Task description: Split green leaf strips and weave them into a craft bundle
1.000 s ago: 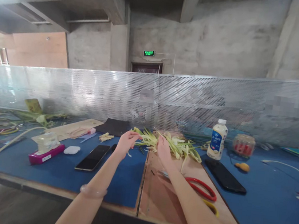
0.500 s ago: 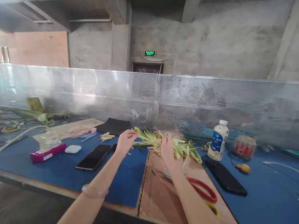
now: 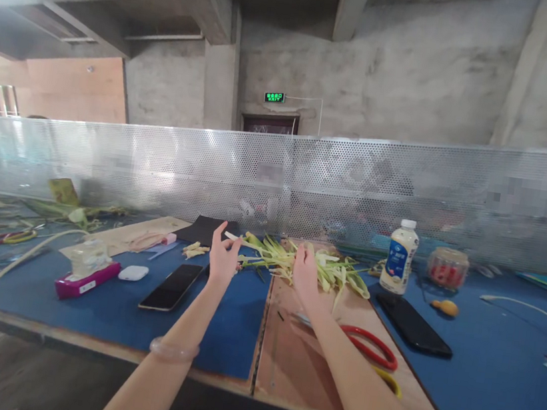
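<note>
A loose heap of pale green and cream leaf strips (image 3: 335, 270), like corn husk, lies across the back of the wooden board (image 3: 303, 363). My right hand (image 3: 305, 273) is closed on the husk strips at the middle of this heap; its fingertips are partly hidden among them. At the heap's left end is my left hand (image 3: 223, 259), index finger raised and thumb apart. A whitish strip end (image 3: 232, 235) shows by these fingers; whether they touch it I cannot tell. Below my right forearm lie scissors with red handles (image 3: 373, 347), partly covered by the arm.
Left of my arms are a phone (image 3: 172, 287), a white earbud case (image 3: 134, 273) and a magenta tissue pack (image 3: 87, 279). At right stand a bottle (image 3: 400, 256) and a jar (image 3: 447, 268), with another phone (image 3: 413, 324) nearby. A perforated metal screen (image 3: 182, 166) closes off the back.
My left hand has shifted left and slightly down, and its fingers have spread from a pinch. My right hand stays nearly in place at the heap.
</note>
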### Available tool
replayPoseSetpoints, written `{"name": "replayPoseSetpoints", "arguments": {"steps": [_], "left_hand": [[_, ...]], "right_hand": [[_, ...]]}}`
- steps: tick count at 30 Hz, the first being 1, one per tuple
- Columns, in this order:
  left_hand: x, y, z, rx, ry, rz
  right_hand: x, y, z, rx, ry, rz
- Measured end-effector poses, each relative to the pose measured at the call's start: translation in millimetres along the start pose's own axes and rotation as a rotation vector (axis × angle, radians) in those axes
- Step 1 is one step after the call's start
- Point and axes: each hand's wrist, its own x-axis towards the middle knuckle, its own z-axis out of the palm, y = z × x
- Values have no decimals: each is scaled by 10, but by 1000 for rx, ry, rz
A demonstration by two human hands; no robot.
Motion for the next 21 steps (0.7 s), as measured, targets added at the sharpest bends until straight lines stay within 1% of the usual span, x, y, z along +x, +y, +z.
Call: {"name": "replayPoseSetpoints", "arguments": {"steps": [2,8,12,15,21], "left_hand": [[8,-11,3,-58,30,-30],[82,-80,11,-323,177,-221],[142,-128,6,-407,203,-292],[161,-142,-1,-473,145,-336],[143,-111,14,-549,-81,-456]], "right_hand": [[-2,6,1,-4,-2,-9],[-31,0,28,-16,-18,-60],[-58,-8,55,-22,-28,-77],[-64,-4,57,-21,-28,-79],[-55,1,27,-8,-22,-72]]}}
